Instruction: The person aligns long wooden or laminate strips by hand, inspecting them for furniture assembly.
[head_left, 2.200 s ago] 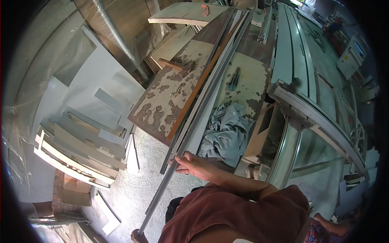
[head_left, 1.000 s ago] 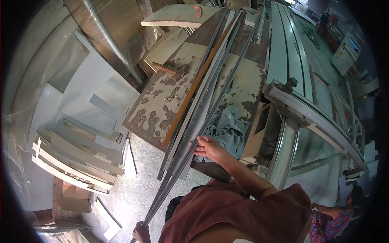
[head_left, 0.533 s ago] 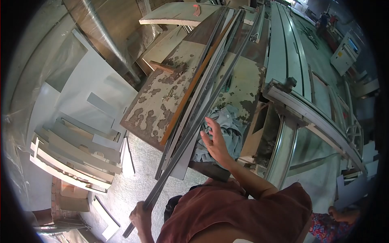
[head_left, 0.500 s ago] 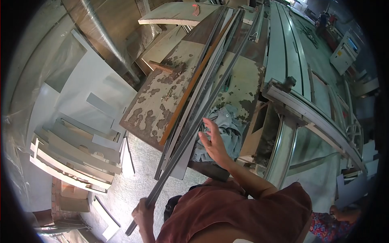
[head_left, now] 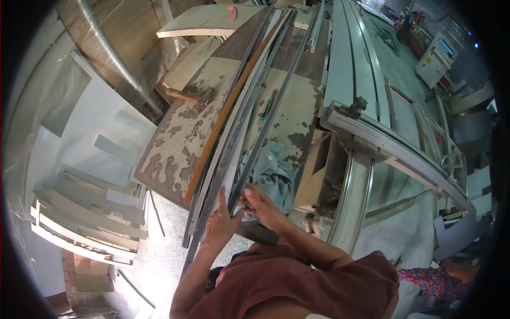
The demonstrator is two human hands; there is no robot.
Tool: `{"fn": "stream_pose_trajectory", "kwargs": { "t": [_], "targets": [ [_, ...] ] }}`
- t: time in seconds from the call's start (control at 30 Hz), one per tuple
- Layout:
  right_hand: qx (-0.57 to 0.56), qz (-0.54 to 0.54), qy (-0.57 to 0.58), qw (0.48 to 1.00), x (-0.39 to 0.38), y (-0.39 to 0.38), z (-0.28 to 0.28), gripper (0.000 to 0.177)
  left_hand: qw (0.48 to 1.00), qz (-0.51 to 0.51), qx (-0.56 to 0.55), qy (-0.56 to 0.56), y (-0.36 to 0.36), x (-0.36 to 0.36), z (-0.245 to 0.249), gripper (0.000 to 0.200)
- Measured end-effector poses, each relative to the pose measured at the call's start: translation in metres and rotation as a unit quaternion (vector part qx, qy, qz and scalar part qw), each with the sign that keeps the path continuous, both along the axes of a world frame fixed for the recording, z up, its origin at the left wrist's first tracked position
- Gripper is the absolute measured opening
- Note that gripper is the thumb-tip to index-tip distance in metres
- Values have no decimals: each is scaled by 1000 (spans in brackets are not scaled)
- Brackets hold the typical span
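Note:
A long dark strip (head_left: 271, 109) lies at a slant along the worn table (head_left: 167, 151), its near part running between my two hands. My left hand (head_left: 220, 226) is at the left side of this strip, index finger stretched out and thumb apart. On the other side my right hand (head_left: 261, 206) has its fingers bent against the strip's edge, gripping it. Left of the dark strip lie several long strips side by side, among them an orange-brown one (head_left: 220, 125). A crumpled grey-green cloth (head_left: 273, 173) sits just beyond my right hand.
A metal rail (head_left: 393, 143) on a shiny post (head_left: 350, 196) stands at the right. White panels (head_left: 101, 111) and curved pieces (head_left: 85, 223) are at the left. Part of another person in patterned clothing (head_left: 435, 282) shows at the lower right.
My left hand has moved up and right from the strip's lower end, close to my right hand. My right hand has come down and left onto the strip. The view has shifted.

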State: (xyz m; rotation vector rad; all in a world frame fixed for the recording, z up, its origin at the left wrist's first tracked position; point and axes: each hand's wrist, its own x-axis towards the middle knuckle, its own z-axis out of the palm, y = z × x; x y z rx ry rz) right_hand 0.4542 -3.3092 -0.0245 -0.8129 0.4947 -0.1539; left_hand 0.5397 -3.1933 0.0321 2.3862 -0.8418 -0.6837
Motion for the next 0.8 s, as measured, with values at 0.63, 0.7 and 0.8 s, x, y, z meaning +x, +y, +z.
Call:
{"fn": "stream_pose_trajectory", "kwargs": {
  "t": [0.63, 0.7, 0.8],
  "targets": [
    [42, -54, 2, 998, 33, -103, 3, 39, 905, -15, -67, 419, -4, 7, 7, 26],
    [48, -86, -27, 995, 33, -109, 7, 45, 904, 0, -87, 418, -16, 8, 7, 26],
    [33, -66, -10, 997, 26, -108, 14, 52, 920, 3, -107, 376, -41, 9, 16, 27]
  ]
}}
